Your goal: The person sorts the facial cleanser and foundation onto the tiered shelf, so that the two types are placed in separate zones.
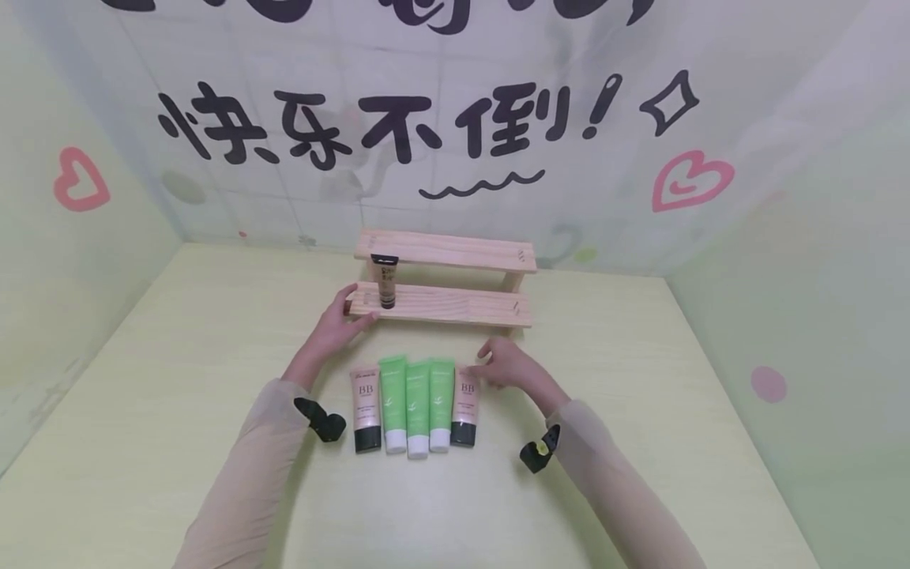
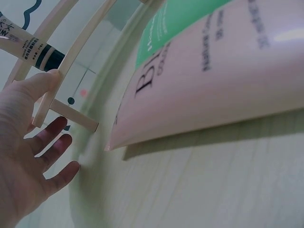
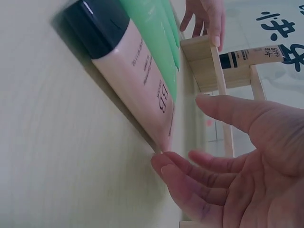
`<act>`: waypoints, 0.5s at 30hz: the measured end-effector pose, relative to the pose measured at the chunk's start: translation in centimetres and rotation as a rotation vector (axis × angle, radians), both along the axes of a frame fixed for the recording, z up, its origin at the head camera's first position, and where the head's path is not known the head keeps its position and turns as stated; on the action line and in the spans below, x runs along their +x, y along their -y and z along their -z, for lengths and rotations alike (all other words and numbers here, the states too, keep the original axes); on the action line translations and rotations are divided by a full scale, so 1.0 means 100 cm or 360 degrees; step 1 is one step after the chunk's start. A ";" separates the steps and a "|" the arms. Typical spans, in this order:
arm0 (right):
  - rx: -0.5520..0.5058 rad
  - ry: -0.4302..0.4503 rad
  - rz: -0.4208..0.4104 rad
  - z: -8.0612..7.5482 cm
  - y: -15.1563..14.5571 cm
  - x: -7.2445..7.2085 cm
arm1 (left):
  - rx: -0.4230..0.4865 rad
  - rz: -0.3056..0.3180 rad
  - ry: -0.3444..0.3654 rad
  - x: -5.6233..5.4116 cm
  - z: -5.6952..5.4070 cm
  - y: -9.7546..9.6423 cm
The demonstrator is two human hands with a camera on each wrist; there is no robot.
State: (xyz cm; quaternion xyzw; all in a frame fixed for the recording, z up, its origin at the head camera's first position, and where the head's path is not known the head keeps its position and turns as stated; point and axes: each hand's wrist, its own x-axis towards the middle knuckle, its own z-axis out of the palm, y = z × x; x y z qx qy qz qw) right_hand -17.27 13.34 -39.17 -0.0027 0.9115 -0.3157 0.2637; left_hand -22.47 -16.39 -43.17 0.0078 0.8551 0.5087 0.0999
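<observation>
My left hand [image 1: 336, 325] holds the left end of the lower board of a two-step wooden rack [image 1: 441, 304], thumb at its front edge, other fingers spread below. A small beige tube with a black cap [image 1: 387, 283] stands cap-down on that board, close to the thumb. My right hand [image 1: 510, 365] hovers at the upper end of the right-hand pink BB cream tube [image 1: 465, 407]; its fingers are loosely bent, fingertips right by the flat crimped end [image 3: 164, 145], thumb apart. Several green tubes with white caps [image 1: 417, 407] lie between this tube and another pink BB cream tube [image 1: 366, 409].
The pale table [image 1: 213, 332] meets a printed backdrop [image 1: 441, 134] with dark lettering just behind the rack. Greenish side panels [image 1: 789, 356] bound the table left and right. The rack's upper board [image 1: 444, 249] rises behind the lower one.
</observation>
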 end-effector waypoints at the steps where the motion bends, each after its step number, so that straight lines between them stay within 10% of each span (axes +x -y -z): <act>1: 0.0023 0.0013 0.0019 0.000 0.001 0.002 | 0.0000 0.0002 0.0002 0.000 0.000 0.000; 15: 0.0187 0.0007 0.0112 0.005 0.014 0.015 | -0.0041 -0.0017 0.0019 0.001 -0.002 -0.002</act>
